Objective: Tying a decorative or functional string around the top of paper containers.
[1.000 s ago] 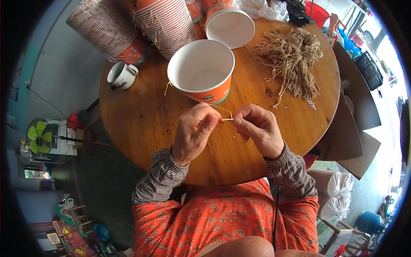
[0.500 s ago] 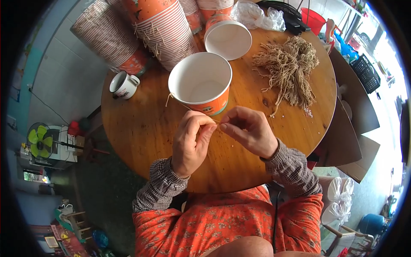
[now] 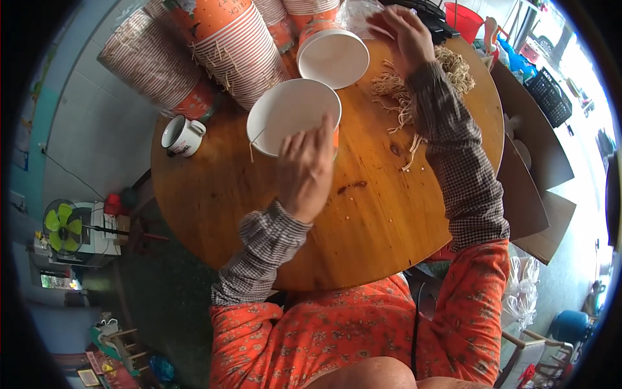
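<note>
A white paper bucket (image 3: 278, 107) with an orange outside stands on the table, a short piece of twine hanging at its left rim. My left hand (image 3: 304, 172) is in front of this bucket, its fingers overlapping the near rim. Motion smears those fingers, so whether they touch it or hold anything cannot be made out. My right hand (image 3: 411, 42) is raised at the far right with fingers apart and nothing visible in them. It is beyond a bundle of tan twine (image 3: 453, 68), partly covered by my sleeve.
Tall stacks of nested orange buckets (image 3: 236, 58) stand at the back left. Another white bucket (image 3: 334, 58) lies tipped, mouth toward me. A white enamel mug (image 3: 184, 136) sits at the left table edge. Clear plastic wrap (image 3: 356, 18) is at the back; open cardboard boxes (image 3: 528, 155) stand right.
My hands, earlier together pinching a thin strand before the bucket, have parted. The right has swung far out past the twine bundle; the left has moved up to the bucket rim.
</note>
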### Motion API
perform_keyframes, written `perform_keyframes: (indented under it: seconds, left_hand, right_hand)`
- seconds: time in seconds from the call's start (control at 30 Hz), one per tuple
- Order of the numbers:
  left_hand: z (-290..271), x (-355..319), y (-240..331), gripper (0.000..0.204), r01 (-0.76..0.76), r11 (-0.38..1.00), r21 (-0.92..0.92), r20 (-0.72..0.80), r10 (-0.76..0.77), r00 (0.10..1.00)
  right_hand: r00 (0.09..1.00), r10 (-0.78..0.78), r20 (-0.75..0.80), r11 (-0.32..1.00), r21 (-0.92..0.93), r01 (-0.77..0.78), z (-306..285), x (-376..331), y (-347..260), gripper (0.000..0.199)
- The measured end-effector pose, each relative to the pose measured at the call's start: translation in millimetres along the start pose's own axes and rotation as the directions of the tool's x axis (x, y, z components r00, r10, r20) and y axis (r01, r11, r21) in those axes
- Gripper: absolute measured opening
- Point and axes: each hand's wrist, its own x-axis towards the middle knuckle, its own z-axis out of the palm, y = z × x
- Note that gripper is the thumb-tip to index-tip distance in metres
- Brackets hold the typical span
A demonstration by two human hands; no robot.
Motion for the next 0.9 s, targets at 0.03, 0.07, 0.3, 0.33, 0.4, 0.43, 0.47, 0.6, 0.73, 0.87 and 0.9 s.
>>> perform_keyframes:
  seconds: [0.03,0.07,0.3,0.33,0.4,0.43,0.47,0.6,0.73,0.87,0.9]
  left_hand:
    - [-4.5,-7.8,-11.7,0.034,-0.034,0.999,-0.021,0.016,0.035,0.999]
    - [-9.4,-15.0,-22.3,0.026,-0.076,0.996,-0.045,0.025,0.077,0.997]
    - [-61.8,-57.7,-58.4,0.033,0.033,0.999,-0.020,0.092,-0.031,0.995]
    - [-63.5,-53.9,-50.6,0.041,0.018,0.999,-0.028,0.098,-0.016,0.995]
    - [-55.7,-49.7,-30.0,0.047,0.059,0.995,-0.081,0.088,-0.051,0.995]
    - [-48.4,-46.1,-22.9,0.047,0.064,0.993,-0.100,0.071,-0.057,0.996]
    - [-40.4,-42.8,-19.8,0.043,0.080,0.993,-0.086,0.090,-0.072,0.993]
    - [-28.7,-37.8,-23.2,0.032,0.188,0.957,-0.222,0.147,-0.158,0.976]
    - [-33.6,-39.8,-23.1,0.030,0.229,0.924,-0.306,0.192,-0.176,0.966]
    - [-32.4,-39.6,-23.2,0.031,0.200,0.929,-0.310,0.180,-0.149,0.972]
    - [-33.4,-39.0,-22.3,0.031,0.199,0.930,-0.309,0.184,-0.147,0.972]
  right_hand:
    - [0.999,0.042,-0.005,0.999,0.005,-0.042,-7.9,-13.1,11.7,0.015]
    - [0.997,0.075,-0.011,0.997,0.006,-0.075,-20.9,-24.7,20.6,0.014]
    - [0.991,0.135,-0.022,0.978,-0.154,-0.137,-28.7,-144.9,42.5,0.010]
    - [0.992,0.123,0.000,0.976,-0.178,-0.121,-24.9,-158.3,45.3,0.009]
    - [0.989,0.137,0.054,0.985,-0.117,-0.130,-3.7,-182.6,42.5,0.010]
    - [0.984,0.147,0.103,0.987,-0.080,-0.139,5.6,-193.1,44.7,0.011]
    - [0.973,0.193,0.124,0.978,-0.104,-0.181,11.7,-201.5,48.3,0.011]
    - [0.930,0.342,0.132,0.937,0.026,-0.348,28.8,-230.6,65.7,0.010]
    - [0.912,0.386,0.141,0.919,0.033,-0.394,43.7,-241.6,64.4,0.008]
    - [0.916,0.386,0.107,0.922,-0.063,-0.381,42.0,-241.9,68.9,0.010]
    - [0.916,0.387,0.104,0.922,-0.060,-0.383,43.0,-241.3,68.8,0.010]
